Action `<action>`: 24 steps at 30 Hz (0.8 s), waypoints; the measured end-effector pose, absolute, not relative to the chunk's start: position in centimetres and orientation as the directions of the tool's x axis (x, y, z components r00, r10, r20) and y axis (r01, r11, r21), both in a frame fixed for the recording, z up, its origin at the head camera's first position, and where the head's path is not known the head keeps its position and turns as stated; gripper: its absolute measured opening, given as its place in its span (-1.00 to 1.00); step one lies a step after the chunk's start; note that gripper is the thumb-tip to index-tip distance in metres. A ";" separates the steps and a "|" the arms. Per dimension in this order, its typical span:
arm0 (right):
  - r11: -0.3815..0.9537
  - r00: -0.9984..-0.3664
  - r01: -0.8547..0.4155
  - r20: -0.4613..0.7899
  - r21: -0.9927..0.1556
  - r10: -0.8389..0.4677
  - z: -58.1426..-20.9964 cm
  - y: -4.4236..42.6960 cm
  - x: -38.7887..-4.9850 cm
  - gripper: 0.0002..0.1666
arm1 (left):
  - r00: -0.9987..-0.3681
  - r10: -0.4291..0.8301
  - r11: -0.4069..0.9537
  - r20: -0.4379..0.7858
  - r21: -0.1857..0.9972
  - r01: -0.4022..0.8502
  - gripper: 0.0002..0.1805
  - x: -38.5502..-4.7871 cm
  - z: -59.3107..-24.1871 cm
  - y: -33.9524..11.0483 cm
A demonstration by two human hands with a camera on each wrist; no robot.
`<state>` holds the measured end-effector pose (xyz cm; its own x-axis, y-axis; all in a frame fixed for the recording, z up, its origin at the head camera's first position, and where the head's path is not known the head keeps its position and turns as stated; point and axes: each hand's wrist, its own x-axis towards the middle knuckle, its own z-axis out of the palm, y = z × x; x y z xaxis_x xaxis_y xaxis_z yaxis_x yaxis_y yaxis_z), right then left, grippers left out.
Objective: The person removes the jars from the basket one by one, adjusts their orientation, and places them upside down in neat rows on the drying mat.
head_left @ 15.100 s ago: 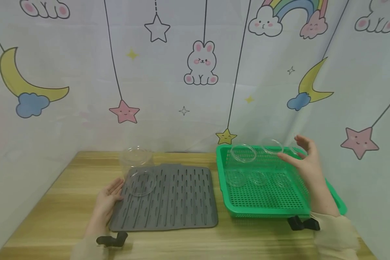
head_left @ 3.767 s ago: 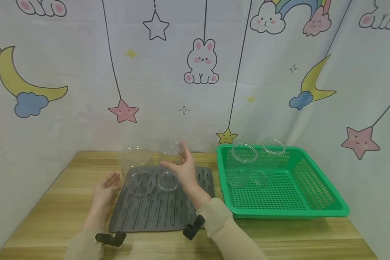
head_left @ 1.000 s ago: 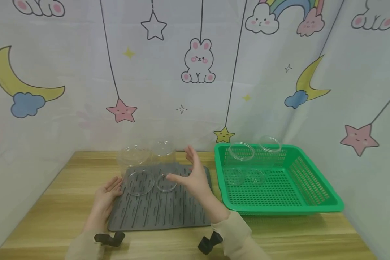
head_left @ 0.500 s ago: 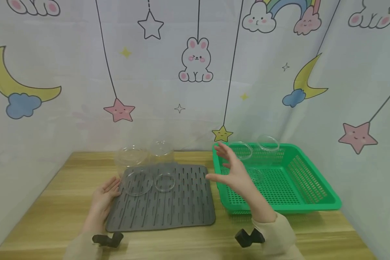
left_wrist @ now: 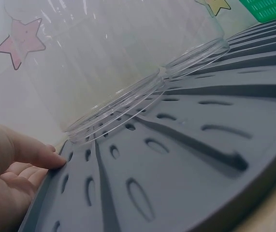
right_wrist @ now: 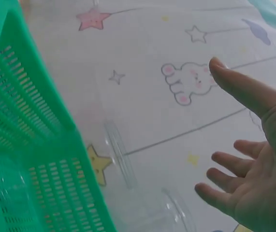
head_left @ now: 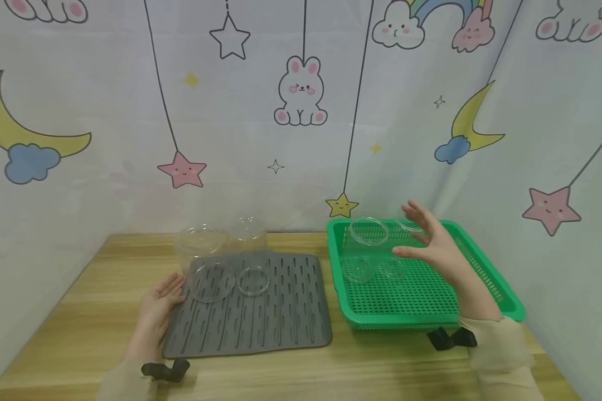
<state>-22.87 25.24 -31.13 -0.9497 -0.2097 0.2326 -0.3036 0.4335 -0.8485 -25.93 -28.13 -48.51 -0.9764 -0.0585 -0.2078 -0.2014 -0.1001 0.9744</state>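
Observation:
Two clear cups stand rim-down on the grey ribbed mat (head_left: pixel 291 334), a wider one (head_left: pixel 210 281) at its left and a narrower one (head_left: pixel 253 281) beside it. My left hand (head_left: pixel 158 306) rests at the mat's left edge, its thumb touching the mat in the left wrist view. My right hand (head_left: pixel 438 250) hovers over the green basket (head_left: pixel 406 321), thumb and fingers spread, holding nothing. Inside the basket two clear cups stand rim-up: one (head_left: pixel 369 231) at the left, and another (head_left: pixel 392 269) whose upper part is partly behind my right hand.
Mat and basket lie side by side on a wooden table (head_left: pixel 281 379), with a narrow strip of wood between them. A white curtain (head_left: pixel 231 111) printed with stars, moons and a rabbit hangs behind the table.
The right hand has let go of the narrower cup, now standing on the mat, and moved right to above the basket. The left hand has stayed by the mat. The view has shifted slightly.

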 end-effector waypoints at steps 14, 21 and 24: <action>0.480 -0.959 -0.136 -0.005 -0.867 -0.282 -32.0 33.3 -27.8 0.20 | -0.977 -0.048 -0.113 -0.208 0.973 -0.201 -0.18 -25.8 -48.2 -28.4; 0.549 -0.894 -0.076 -0.187 -0.832 -0.406 -33.7 35.1 -30.0 0.12 | -0.977 -0.053 -0.112 -0.205 0.974 -0.198 -0.19 -25.8 -48.5 -28.3; 0.516 -0.876 -0.101 -0.170 -0.851 -0.452 -34.7 35.3 -30.7 0.05 | -0.976 -0.063 -0.110 -0.207 0.974 -0.199 -0.18 -25.8 -48.6 -28.1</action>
<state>-30.74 35.34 -34.68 -0.8757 -0.4518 -0.1702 -0.1006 0.5157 -0.8508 -25.81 -28.09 -48.55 -0.9764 -0.0629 -0.2067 -0.1990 -0.1101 0.9738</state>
